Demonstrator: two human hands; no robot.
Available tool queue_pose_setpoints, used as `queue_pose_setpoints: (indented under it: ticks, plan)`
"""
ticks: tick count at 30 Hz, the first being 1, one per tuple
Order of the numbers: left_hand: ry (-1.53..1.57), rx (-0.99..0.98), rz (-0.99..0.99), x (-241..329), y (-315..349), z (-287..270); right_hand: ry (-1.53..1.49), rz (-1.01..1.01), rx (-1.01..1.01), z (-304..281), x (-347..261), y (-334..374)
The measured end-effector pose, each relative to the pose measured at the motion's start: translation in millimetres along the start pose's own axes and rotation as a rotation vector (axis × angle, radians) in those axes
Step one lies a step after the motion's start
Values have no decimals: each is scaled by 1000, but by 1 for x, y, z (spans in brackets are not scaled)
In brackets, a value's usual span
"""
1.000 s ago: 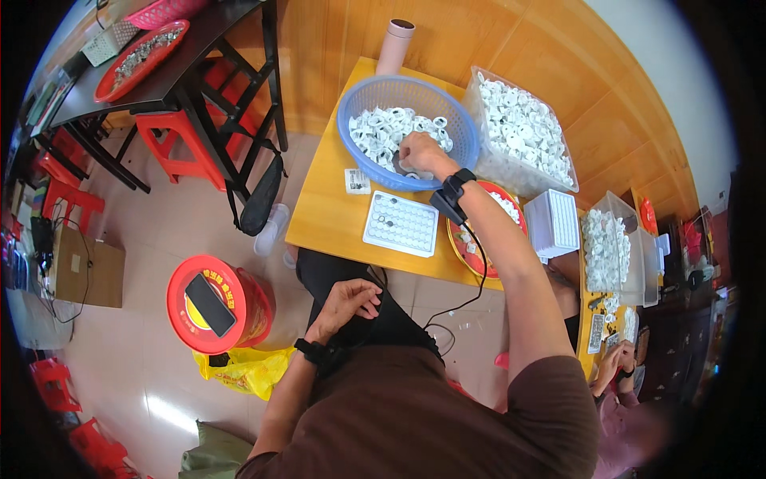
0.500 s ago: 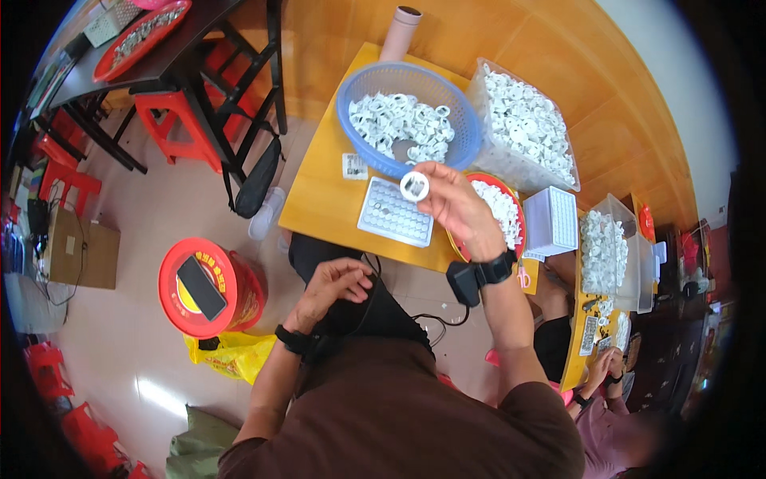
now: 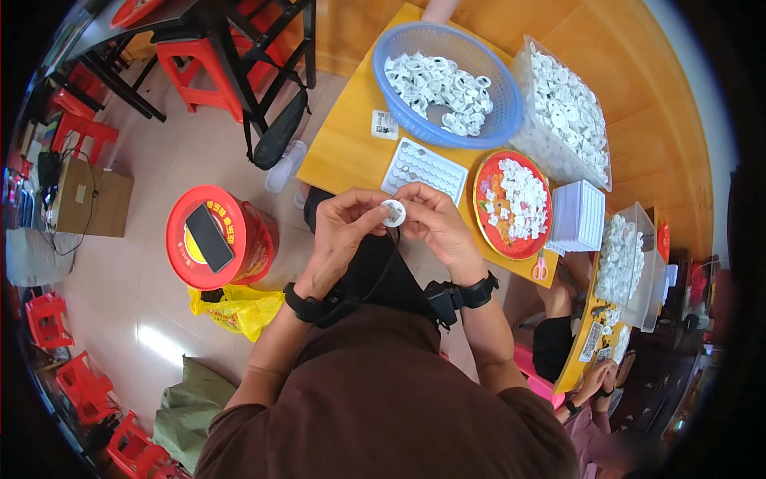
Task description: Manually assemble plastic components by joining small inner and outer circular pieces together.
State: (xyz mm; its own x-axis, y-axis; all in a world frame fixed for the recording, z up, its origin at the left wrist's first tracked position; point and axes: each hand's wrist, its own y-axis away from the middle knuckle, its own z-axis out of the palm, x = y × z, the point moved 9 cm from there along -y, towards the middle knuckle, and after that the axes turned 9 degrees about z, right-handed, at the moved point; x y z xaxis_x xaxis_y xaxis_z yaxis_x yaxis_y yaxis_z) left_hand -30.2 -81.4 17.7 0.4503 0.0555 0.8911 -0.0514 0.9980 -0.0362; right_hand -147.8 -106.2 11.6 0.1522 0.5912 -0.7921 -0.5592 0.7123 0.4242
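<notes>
My left hand [image 3: 345,233] and my right hand [image 3: 441,227] meet over my lap, just off the table's near edge. Between them both sets of fingertips pinch a small round white plastic piece [image 3: 393,214], with something dark or greyish at its centre. Beyond my hands lies a white tray [image 3: 427,174] with rows of shallow round cells, a few small dark bits on it. To the right of it a red round tray [image 3: 496,227] carries many small white parts. Farther off, a blue plastic basket [image 3: 399,40] holds many white ring-like pieces.
A clear bin [image 3: 550,152] full of white parts, stacked white trays [image 3: 581,214] and scissors [image 3: 540,270] occupy the table's right side. Left of me, a phone [image 3: 209,238] rests on a red bucket [image 3: 185,271]. Another person's hands [image 3: 598,377] work at a table at lower right.
My right hand has come back from above the table toward my lap, bringing the round white piece. My left hand has risen to meet it and now grips it too. The view has shifted.
</notes>
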Motion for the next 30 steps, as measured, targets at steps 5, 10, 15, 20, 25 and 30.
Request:
queue_pose_setpoints:
  ticks: [5,10,15,20,25,30]
  plan:
    - [-77,60,-15,-10,2,-13,304,-185,286,0,-11,17]
    - [32,-7,-75,-20,8,-4,317,-225,315,-4,-5,19]
    - [229,-37,-229,-37,15,-6,254,-260,281,-7,3,12]
    - [344,-42,-306,-52,17,-16,528,-345,352,-10,-16,8]
    - [409,-35,-309,-51,17,-16,963,-503,791,-41,-45,0]
    - [439,-18,-294,-49,16,-17,1184,-497,876,-34,-46,-4]
